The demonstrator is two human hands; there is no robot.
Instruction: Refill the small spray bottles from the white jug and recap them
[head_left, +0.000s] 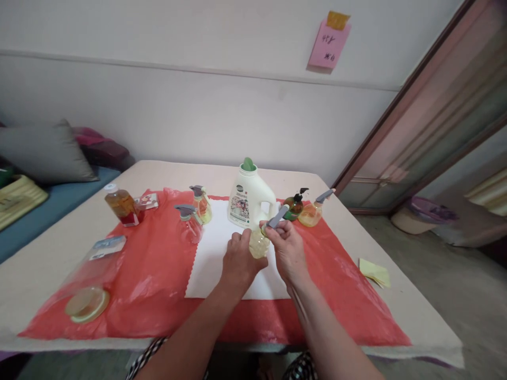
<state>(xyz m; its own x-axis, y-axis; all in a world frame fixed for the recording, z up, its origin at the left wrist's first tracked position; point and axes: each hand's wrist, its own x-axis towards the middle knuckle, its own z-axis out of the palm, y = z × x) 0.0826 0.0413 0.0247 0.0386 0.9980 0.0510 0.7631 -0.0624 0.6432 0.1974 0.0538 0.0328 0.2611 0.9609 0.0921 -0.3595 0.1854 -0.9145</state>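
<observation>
A small clear spray bottle [259, 245] with a grey spray head is held up over the white sheet [209, 279]. My left hand [240, 257] is wrapped round the bottle's body. At its neck, my right hand [290, 247] grips the grey spray head [278, 215]. Just behind stands a large cream detergent jug [250, 198] with its mouth uncapped and something green [248, 164] in the opening. Left of the sheet are a clear spray bottle [190, 227] and another with yellow liquid [202, 205]. On the right stand a dark pump bottle [293, 206] and an orange-tinted spray bottle [311, 214].
Red plastic sheeting [154, 285] covers much of the table [420, 322]. At left are an amber bottle [122, 207], a clear plastic bag [97, 264] and a round lid-like piece [87, 304]. Yellow paper [374, 272] lies near the right edge. A bin [415, 216] stands on the floor.
</observation>
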